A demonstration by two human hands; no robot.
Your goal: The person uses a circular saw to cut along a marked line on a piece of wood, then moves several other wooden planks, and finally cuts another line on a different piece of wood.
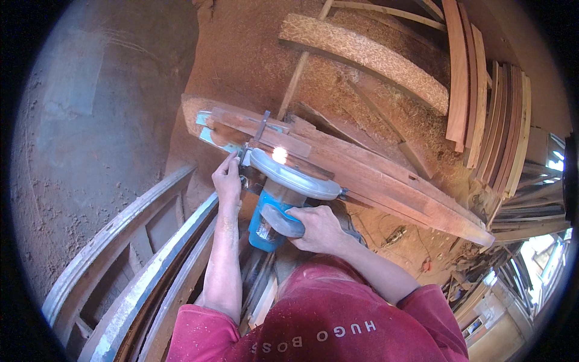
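the right hand [318, 228] is closed around the grey handle of a blue circular saw [283, 193], whose guard rests on a long reddish plank [386, 181]. the plank runs from upper left to lower right, ahead of both hands. the left hand [227, 179], fingers loosely curled, touches the saw's front edge beside the plank's near end.

The right hand [319, 229] grips a blue circular saw [283, 193] on a reddish curved plank [386, 181]; the left hand [228, 181] rests beside the saw.

One blue circular saw [283, 199], two hands, one long reddish plank [386, 175], one stack of curved boards [491, 120].
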